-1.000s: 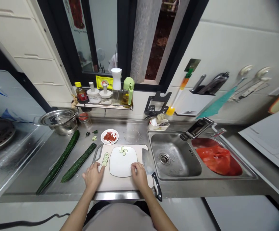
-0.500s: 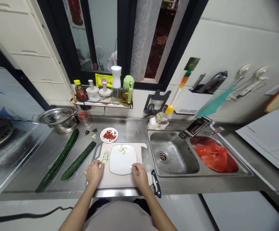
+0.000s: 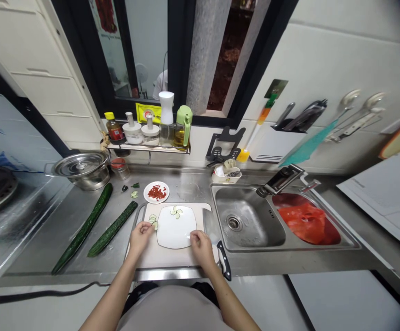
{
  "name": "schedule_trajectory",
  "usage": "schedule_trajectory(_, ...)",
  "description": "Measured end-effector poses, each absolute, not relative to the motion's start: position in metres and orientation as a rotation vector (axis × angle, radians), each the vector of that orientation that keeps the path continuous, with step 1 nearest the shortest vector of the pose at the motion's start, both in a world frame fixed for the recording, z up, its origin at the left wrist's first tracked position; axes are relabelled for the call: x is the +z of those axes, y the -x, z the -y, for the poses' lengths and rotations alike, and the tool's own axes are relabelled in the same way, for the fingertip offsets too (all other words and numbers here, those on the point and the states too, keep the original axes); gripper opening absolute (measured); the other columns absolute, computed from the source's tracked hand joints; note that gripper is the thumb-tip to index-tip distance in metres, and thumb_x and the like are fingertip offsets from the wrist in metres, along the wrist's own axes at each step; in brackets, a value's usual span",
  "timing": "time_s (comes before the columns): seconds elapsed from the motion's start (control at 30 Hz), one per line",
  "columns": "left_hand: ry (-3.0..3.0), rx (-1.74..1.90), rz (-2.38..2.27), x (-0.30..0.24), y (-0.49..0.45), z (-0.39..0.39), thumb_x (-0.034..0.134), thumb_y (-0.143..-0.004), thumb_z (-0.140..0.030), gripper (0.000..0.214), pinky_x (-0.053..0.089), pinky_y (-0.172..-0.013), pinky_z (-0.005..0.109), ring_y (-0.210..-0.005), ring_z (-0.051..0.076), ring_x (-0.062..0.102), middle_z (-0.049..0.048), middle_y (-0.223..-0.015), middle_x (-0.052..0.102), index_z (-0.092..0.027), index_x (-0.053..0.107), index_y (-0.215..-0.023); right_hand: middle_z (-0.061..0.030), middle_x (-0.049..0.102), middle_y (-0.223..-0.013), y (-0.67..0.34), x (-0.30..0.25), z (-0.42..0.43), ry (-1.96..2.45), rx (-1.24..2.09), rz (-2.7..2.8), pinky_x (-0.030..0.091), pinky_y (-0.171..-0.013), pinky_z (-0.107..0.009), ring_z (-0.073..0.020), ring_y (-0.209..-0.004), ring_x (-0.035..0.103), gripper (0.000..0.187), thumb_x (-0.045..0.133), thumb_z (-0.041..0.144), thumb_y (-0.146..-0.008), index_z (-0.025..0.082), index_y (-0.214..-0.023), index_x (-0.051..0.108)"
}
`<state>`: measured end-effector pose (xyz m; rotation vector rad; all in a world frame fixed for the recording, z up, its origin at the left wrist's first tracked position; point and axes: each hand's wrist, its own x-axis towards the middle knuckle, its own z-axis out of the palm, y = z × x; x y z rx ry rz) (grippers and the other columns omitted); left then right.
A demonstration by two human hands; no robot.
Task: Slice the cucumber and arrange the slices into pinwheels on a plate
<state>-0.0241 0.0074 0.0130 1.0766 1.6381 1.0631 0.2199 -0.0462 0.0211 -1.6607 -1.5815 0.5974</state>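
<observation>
A white square plate (image 3: 175,236) lies on the cutting board (image 3: 158,261), with a few cucumber slices (image 3: 176,212) arranged near its far rim. To the left of the plate is a small group of cut slices (image 3: 152,217). My left hand (image 3: 140,238) pinches a cucumber slice (image 3: 155,225) at the plate's left edge. At the right rim my right hand (image 3: 202,247) has its fingers curled together; whether anything is between them is hidden. A knife (image 3: 223,259) with a black handle rests at the board's right side, its blade on the board.
Two long cucumbers (image 3: 84,232) (image 3: 113,230) lie left of the board. Behind it stands a small dish (image 3: 146,195) of red pieces. A lidded steel pot (image 3: 93,179) is at the back left. The sink (image 3: 251,225) is on the right, and a red bag (image 3: 303,223) lies in its second basin.
My left hand has moved slightly up and right, and the row of slices is now disturbed, one at my fingertips. My right hand stays at the plate's right rim.
</observation>
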Motion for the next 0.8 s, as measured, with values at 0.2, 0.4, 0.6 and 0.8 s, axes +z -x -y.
schedule_trajectory(0.2, -0.958, 1.153, -1.298, 0.064, 0.005, -0.02, 0.076, -0.056, -0.051, 0.045, 0.043, -0.063, 0.023, -0.065, 0.013, 0.059, 0.0018, -0.071, 0.064, -0.016, 0.059, -0.079, -0.0041, 0.066, -0.08, -0.205, 0.064, 0.01, 1.492, 0.776, 1.456, 0.045, -0.066, -0.026, -0.0152, -0.071, 0.056, 0.02, 0.053, 0.034, -0.082, 0.018, -0.086, 0.064)
schedule_trajectory(0.4, -0.977, 1.13, -1.174, 0.098, -0.009, -0.021, 0.076, -0.06, -0.043, 0.036, 0.041, -0.062, 0.022, -0.063, 0.011, 0.055, -0.0004, -0.069, 0.061, -0.016, 0.06, -0.077, -0.0032, 0.067, -0.089, -0.186, 0.107, -0.015, 1.324, 0.971, 1.52, 0.044, -0.065, -0.024, -0.0139, -0.076, 0.058, 0.022, 0.058, 0.034, -0.08, 0.019, -0.094, 0.065)
schedule_trajectory(0.6, -1.069, 1.069, -1.158, 0.098, -0.012, -0.019, 0.076, -0.061, -0.042, 0.033, 0.04, -0.065, 0.022, -0.066, 0.011, 0.053, 0.0, -0.07, 0.06, -0.016, 0.061, -0.076, -0.0013, 0.065, -0.08, -0.177, 0.114, -0.019, 1.228, 0.937, 1.691, 0.042, -0.066, -0.024, -0.0139, -0.078, 0.057, 0.011, 0.056, 0.027, -0.082, 0.019, -0.08, 0.063)
schedule_trajectory(0.8, -0.99, 1.068, -1.264, 0.097, -0.011, -0.013, 0.068, -0.067, -0.053, 0.041, 0.034, -0.058, 0.022, -0.058, 0.01, 0.047, -0.0012, -0.063, 0.057, -0.016, 0.061, -0.083, -0.0017, 0.063, -0.082, -0.183, 0.115, -0.018, 1.251, 0.805, 1.771, 0.042, -0.073, -0.027, -0.0155, -0.082, 0.055, 0.011, 0.053, 0.026, -0.086, 0.021, -0.08, 0.06)
